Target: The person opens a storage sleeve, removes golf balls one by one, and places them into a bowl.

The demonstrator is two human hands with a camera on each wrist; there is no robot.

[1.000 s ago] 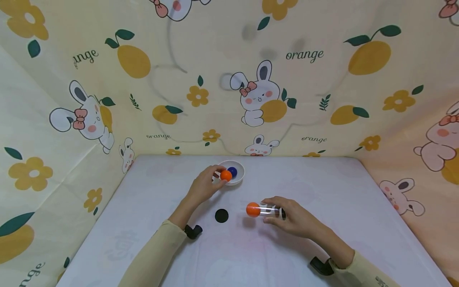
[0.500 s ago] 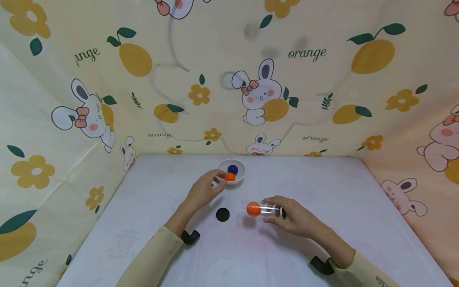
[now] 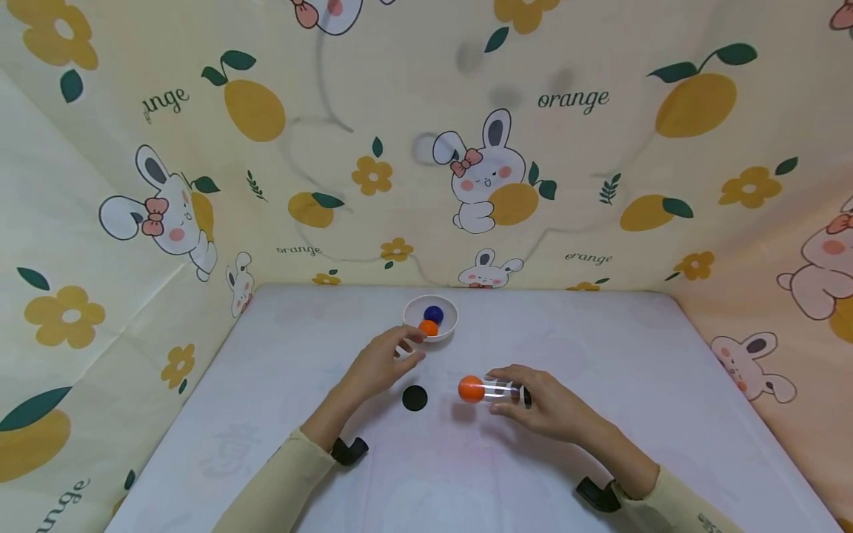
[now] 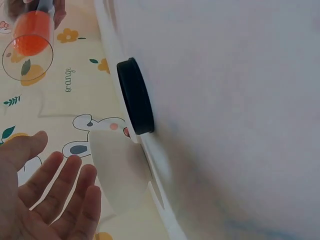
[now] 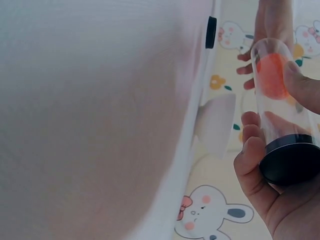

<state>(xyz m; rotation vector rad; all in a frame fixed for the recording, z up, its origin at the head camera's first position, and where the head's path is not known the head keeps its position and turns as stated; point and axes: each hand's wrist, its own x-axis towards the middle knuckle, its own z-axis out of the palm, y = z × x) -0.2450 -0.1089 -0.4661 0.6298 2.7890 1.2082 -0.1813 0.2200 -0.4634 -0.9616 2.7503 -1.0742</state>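
A white bowl (image 3: 451,326) at the back of the table holds a blue ball (image 3: 433,314) and an orange ball (image 3: 429,327). Just in front of the bowl is my left hand (image 3: 383,361), its fingers relaxed and nothing in them. My right hand (image 3: 543,403) grips a clear tube (image 3: 496,390) lying sideways above the table. Inside the tube's left end sits another orange ball (image 3: 471,389). A black cap (image 5: 290,162) closes the tube's other end in the right wrist view. Between the hands, a loose black lid (image 3: 415,398) rests on the table.
The table (image 3: 566,326) is covered in white cloth. Behind it and along both sides stands a curtain (image 3: 400,96) printed with rabbits and oranges.
My left hand has let go of an orange ball, which now lies in the bowl beside the blue one. That hand has drawn back slightly. The right hand and tube stay put.
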